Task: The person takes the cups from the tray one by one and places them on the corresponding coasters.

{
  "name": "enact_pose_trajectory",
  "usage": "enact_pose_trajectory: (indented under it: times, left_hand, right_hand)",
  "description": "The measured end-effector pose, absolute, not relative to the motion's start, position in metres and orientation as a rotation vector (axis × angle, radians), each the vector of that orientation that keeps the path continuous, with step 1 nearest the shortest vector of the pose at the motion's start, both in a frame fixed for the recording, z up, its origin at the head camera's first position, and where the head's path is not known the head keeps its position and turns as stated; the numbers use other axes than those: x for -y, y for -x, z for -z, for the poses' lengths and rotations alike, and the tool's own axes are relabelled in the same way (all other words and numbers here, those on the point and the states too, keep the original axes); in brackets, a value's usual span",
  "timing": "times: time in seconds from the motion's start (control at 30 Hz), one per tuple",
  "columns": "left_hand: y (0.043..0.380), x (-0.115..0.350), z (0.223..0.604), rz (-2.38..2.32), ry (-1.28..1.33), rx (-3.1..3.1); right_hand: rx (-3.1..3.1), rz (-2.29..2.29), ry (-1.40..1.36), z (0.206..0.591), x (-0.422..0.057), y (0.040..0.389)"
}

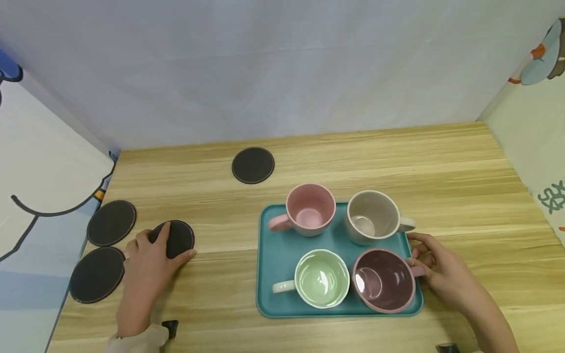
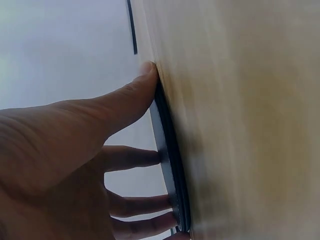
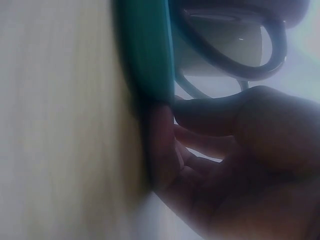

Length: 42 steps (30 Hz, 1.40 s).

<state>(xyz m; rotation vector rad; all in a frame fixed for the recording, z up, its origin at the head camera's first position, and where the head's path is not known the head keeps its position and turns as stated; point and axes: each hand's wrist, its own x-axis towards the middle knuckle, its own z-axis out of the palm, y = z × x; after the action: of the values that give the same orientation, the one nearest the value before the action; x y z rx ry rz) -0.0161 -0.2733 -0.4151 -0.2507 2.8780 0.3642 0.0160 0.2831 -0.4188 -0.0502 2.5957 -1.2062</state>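
Note:
My left hand [image 1: 150, 269] spans a round black coaster [image 1: 178, 240], thumb at one edge and fingers across its top and far side. In the left wrist view the coaster [image 2: 169, 155] appears edge-on, as dark layers against the wood. My right hand [image 1: 446, 274] grips the right rim of a teal tray [image 1: 287, 247]; in the right wrist view, thumb and curled fingers meet at the tray's edge [image 3: 150, 55]. On the tray stand a pink cup [image 1: 311, 208], a beige cup [image 1: 371, 215], a pale green cup [image 1: 322, 279] and a dark mauve cup [image 1: 384, 282].
Two more black coasters lie at the table's left edge, an upper coaster [image 1: 112, 223] and a lower coaster [image 1: 98, 274]. Another coaster [image 1: 253, 165] lies behind the tray. A pale cloth [image 1: 282, 73] rises along the back of the wooden table [image 1: 220, 284].

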Motion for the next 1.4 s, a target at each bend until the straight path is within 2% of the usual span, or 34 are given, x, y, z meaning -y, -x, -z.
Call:
enact_pose_trajectory:
  times: [0.83,1.4]
  left_hand:
    - [0.077,0.28,0.407,-0.514,0.106,-2.872]
    - [0.108,0.273,0.406,-0.537,0.151,-2.866]
  right_hand:
    - [-2.584,1.204,0.042,0.419,-0.283,-0.015]
    - [-2.604,1.207,0.067,0.421,-0.283,-0.017]
